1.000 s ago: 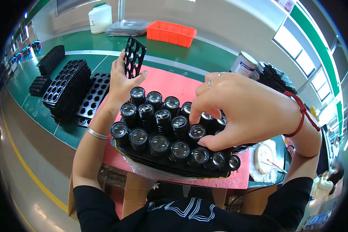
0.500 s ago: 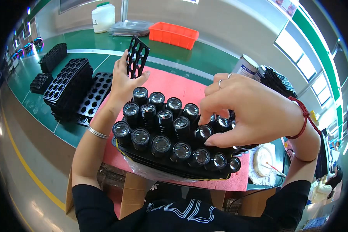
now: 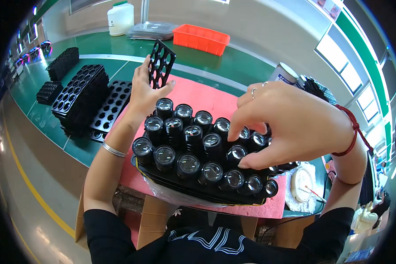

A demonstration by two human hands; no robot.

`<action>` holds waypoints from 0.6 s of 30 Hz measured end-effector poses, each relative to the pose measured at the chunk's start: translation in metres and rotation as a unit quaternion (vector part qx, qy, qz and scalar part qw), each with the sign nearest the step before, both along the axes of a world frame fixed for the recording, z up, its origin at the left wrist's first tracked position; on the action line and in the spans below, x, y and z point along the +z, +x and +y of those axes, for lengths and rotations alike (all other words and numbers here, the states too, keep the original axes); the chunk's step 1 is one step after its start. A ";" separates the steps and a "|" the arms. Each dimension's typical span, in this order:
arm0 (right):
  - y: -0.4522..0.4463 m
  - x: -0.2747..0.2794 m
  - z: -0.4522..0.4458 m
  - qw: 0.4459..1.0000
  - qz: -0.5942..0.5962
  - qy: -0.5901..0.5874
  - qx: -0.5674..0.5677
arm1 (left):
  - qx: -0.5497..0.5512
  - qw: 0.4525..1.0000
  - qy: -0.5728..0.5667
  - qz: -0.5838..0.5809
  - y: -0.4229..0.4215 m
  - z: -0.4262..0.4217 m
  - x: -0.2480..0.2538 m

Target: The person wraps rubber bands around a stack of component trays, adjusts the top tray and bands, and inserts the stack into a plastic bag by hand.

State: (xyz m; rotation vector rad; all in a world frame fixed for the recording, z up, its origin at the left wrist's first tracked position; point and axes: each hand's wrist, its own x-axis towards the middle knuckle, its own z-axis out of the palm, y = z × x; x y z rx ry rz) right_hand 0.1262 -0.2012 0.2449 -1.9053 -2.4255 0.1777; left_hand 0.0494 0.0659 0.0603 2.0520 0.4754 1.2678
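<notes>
A thin black plastic plate pierced with round holes stands tilted in the left hand, gripped at its edge, thumb outstretched. Rightward, glossy black cylinders with clear glass tops stand in rows above a flat pink mat. The half-curled right hand brackets one cylinder between parted thumb and forefinger; whether it grips is unclear.

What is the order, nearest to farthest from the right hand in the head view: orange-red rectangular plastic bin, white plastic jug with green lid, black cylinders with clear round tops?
1. Black cylinders: immediately at the right hand.
2. Orange-red bin: back of the green tabletop, left of the hand.
3. White jug: also at the back, farther left, past the bin.
</notes>
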 end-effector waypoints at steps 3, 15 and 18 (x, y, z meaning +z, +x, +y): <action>-0.005 0.008 0.004 1.000 0.004 0.008 0.000 | 0.006 1.000 -0.002 -0.002 0.002 0.002 -0.003; -0.009 -0.002 0.029 1.000 0.019 0.008 -0.008 | -0.010 1.000 -0.003 -0.013 -0.001 0.001 0.000; -0.010 -0.002 0.030 1.000 0.021 -0.003 -0.011 | 0.000 1.000 0.002 0.000 -0.001 0.001 0.000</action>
